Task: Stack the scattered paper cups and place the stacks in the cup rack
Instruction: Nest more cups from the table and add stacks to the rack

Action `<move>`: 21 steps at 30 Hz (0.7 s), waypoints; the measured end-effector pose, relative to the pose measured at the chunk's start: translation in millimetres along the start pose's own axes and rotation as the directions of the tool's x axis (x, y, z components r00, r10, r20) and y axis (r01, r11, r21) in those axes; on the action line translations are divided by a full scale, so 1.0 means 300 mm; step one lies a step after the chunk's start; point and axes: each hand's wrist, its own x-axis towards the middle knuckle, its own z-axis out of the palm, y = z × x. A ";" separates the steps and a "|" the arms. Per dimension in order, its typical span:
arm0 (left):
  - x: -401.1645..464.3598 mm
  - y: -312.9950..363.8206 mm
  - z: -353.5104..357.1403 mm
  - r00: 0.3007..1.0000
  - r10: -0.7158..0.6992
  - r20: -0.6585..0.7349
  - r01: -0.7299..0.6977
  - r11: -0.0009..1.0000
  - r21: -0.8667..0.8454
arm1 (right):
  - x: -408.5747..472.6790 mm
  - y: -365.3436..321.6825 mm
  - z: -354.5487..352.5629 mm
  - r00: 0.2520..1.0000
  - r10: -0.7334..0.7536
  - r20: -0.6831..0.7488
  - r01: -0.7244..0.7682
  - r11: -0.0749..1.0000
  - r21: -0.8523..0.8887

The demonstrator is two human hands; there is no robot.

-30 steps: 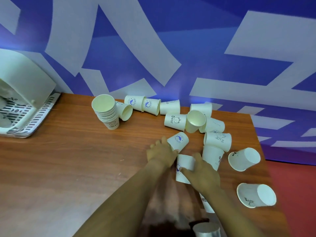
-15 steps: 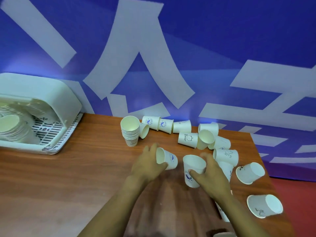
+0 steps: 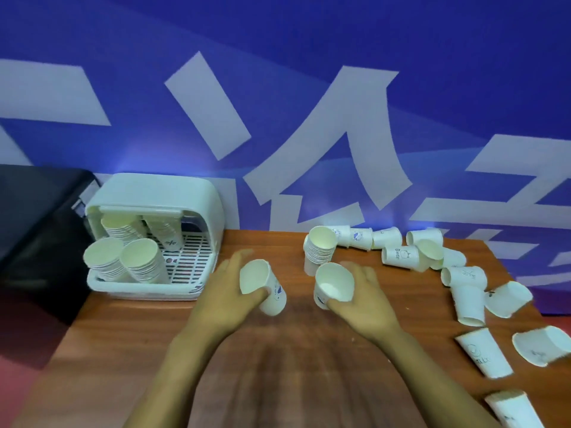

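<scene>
One paper cup (image 3: 268, 288) is gripped in the left hand (image 3: 228, 291), mouth tilted toward the camera; a second paper cup (image 3: 332, 284) is gripped likewise in the right hand (image 3: 364, 299); both are held apart above the tabletop (image 3: 123, 350). An upright stack of cups (image 3: 318, 251) is seen just behind them; loose cups (image 3: 468, 299) are scattered on their sides to the right. Four stacks (image 3: 136, 261) are held in the white cup rack (image 3: 154, 196) at the left, against the blue wall (image 3: 278, 41).
</scene>
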 end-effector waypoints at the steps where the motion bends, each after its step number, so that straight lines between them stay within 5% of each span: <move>1: -0.008 -0.016 -0.035 1.000 -0.002 -0.015 0.002 1.000 -0.009 | -0.005 -0.032 0.023 1.000 -0.022 0.004 0.022 1.000 0.008; 9: 0.004 -0.061 -0.134 0.993 -0.007 -0.117 0.011 0.999 0.032 | 0.052 -0.143 0.099 0.994 -0.097 0.042 0.096 0.995 0.035; 21: 0.021 -0.222 -0.259 0.993 -0.085 -0.086 0.091 0.994 0.062 | 0.118 -0.306 0.307 0.981 -0.127 0.147 0.121 0.991 0.052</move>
